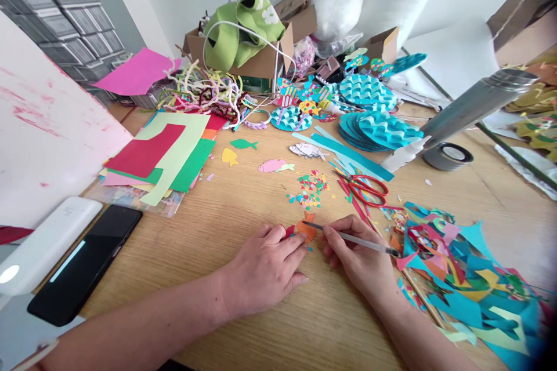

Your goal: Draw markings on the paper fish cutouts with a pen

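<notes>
Right hand pinching a slim pen, its dark end over the orange paper fish, fish lying between both hands, left hand with fingers at its lower edge, whether pinching cannot be told, paper bits just beyond.

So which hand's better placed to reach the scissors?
Right, probably: the right hand lies nearer the scissors, though it holds a pen. The left hand is farther off, touching the orange fish.

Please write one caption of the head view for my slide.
Left hand on an orange paper fish, right hand holding a slim pen over it, colourful paper scraps to the right.
</notes>
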Available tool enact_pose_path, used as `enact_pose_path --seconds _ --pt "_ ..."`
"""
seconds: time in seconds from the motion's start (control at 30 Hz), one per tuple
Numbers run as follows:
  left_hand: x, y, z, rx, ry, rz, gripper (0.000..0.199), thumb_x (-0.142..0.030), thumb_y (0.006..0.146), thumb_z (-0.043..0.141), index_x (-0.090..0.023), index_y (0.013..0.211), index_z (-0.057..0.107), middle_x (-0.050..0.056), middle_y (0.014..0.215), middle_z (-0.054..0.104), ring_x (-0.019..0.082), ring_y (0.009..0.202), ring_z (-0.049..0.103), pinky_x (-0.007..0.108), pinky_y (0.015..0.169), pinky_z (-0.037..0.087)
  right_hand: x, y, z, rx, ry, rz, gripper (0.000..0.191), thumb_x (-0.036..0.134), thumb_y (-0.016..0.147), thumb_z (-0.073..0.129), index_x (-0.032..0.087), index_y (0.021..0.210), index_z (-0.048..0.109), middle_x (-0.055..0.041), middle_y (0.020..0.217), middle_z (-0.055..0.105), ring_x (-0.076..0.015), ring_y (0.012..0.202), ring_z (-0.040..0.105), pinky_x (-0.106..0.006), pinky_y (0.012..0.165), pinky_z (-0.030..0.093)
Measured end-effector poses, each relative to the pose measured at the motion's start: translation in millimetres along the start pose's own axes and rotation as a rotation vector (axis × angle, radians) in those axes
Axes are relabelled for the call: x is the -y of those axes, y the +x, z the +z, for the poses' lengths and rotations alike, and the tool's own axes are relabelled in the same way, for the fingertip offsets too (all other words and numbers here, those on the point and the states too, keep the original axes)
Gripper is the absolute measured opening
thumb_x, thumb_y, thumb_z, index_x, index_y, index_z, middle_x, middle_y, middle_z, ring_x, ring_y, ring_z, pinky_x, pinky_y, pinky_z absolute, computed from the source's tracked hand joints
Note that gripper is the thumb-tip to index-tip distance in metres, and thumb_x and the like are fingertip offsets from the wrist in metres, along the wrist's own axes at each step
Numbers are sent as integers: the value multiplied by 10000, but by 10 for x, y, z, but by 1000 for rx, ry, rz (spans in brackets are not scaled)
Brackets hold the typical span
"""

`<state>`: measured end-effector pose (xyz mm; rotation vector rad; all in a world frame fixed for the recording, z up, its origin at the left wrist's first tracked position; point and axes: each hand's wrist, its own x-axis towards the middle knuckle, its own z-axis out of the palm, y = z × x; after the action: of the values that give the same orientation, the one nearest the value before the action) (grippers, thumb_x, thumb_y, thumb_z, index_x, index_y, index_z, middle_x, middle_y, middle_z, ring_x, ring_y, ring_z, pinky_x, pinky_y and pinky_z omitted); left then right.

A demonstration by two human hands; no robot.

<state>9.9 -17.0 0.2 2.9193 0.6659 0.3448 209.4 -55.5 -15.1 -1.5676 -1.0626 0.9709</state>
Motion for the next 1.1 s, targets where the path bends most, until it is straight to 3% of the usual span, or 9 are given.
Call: enact_pose_path --seconds 1.1 --pt "10 8 -7 1 0 12 416 -414 956 566 -126 1255 573 53 1354 574 246 1040 496 396 898 412 -6 8 -3 11 18 13 356 520 805 697 194 762 562 12 485 601 -103 350 523 -181 336 415"
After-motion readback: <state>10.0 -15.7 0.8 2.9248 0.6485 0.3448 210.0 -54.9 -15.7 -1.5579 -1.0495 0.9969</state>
